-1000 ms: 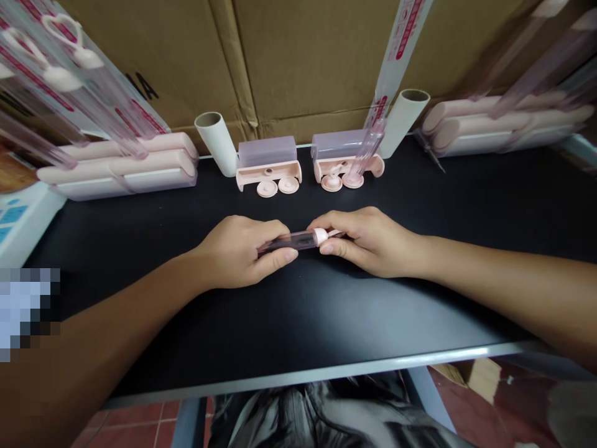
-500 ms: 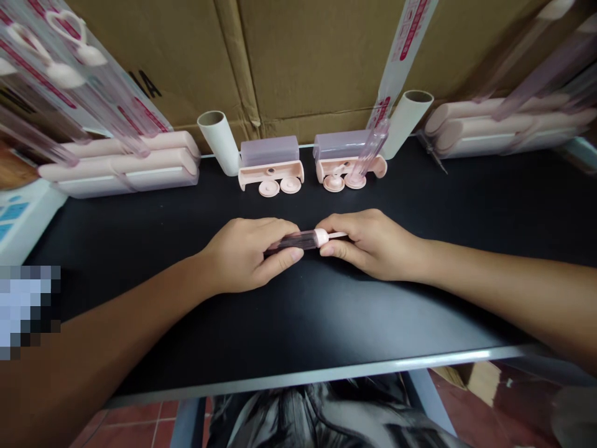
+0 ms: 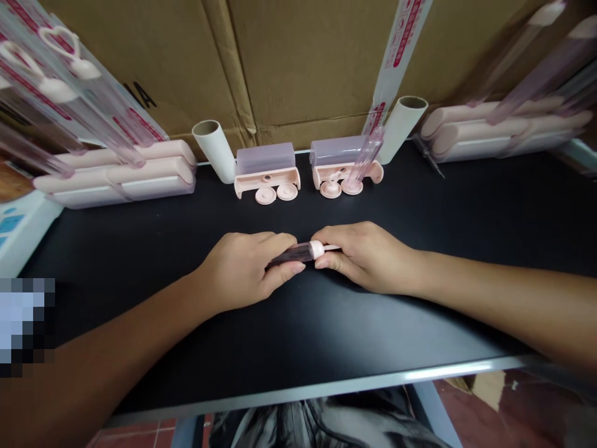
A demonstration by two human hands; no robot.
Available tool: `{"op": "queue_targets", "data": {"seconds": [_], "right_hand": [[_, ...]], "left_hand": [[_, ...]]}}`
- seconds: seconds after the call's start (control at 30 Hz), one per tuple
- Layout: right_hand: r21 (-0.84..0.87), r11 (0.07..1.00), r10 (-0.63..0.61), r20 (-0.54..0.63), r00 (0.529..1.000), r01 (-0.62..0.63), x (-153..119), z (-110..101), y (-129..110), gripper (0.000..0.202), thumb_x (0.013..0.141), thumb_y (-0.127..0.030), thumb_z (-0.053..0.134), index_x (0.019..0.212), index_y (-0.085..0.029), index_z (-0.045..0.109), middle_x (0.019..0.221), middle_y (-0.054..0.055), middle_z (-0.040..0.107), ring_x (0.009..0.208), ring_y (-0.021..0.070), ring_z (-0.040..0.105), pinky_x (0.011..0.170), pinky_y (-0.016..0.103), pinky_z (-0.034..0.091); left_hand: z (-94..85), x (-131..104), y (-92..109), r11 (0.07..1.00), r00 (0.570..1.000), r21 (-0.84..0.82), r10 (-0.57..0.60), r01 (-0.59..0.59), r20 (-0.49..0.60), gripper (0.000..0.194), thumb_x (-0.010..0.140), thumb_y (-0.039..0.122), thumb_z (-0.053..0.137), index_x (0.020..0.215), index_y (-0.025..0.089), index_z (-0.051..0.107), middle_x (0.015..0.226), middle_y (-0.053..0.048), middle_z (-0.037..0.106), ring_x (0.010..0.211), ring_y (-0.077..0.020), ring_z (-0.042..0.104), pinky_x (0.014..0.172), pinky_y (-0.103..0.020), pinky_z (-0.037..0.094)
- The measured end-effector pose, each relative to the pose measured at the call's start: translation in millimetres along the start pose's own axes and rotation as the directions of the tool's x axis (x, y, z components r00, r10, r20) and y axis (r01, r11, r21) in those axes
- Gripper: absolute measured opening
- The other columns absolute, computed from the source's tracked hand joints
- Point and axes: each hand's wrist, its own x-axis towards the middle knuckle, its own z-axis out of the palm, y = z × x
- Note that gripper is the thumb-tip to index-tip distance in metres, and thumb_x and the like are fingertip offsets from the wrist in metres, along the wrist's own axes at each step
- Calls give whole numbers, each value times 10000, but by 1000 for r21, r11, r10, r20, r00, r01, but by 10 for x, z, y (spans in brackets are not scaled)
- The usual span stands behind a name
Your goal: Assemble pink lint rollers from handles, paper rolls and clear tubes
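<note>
Where the clear tube (image 3: 296, 253) runs crosswise over the surface (image 3: 298, 336), cap end rightward, the left hand (image 3: 240, 267) is closed around its body; the right hand (image 3: 373, 255) pinches the pink cap (image 3: 316, 249).

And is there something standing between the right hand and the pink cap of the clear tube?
Nothing visible stands between them: the right hand has its fingertips at the pink cap, while the left hand holds the clear tube.

The left hand (image 3: 242, 270) and right hand (image 3: 373, 258) face each other, fingers pinched. Both forearms angle inward, the wrists low.
</note>
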Motion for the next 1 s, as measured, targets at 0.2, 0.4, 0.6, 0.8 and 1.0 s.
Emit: {"op": "queue_targets", "data": {"seconds": [0.2,0.4,0.6,0.8,1.0], "right_hand": [[-17,1000,4,-1,1000,-4,-1,24,5,615,1127,-668,373,982,-171,706,830,63,748,697,171,661,669,281,436],[-79,996,-32,-32,999,29,-4,61,7,547,1146,-599,403,960,-171,688,809,44,749,661,159,666,638,284,418],[-162,985,-63,-53,997,54,-13,93,-4,548,1161,-563,379,893,-176,659,742,28,709,608,153,633,598,295,384],[-194,977,-99,-48,994,88,-33,118,-25,539,1168,-544,373,834,-194,609,699,16,678,569,138,575,580,290,364],[-163,986,-36,-37,999,29,-5,86,-23,547,1161,-578,361,901,-187,641,748,38,710,619,159,626,603,295,382]], "left_hand": [[44,-24,-15,1000,999,22,20,-20,-36,400,1105,554,470,1125,238,715,875,10,766,731,-151,703,619,-281,387],[23,-14,5,998,998,43,44,-42,-34,376,1107,521,493,1092,228,728,839,11,755,706,-153,715,587,-286,378],[49,-18,-6,993,993,89,87,-80,-79,367,1116,506,489,1070,223,718,820,8,758,680,-155,713,575,-294,370],[67,-38,35,985,990,136,120,-109,-77,400,1132,509,449,1046,225,717,749,14,724,625,-147,685,548,-291,345],[43,15,4,986,992,133,106,-96,-70,429,1129,527,432,1071,222,727,781,3,738,663,-162,704,558,-298,341]]}}
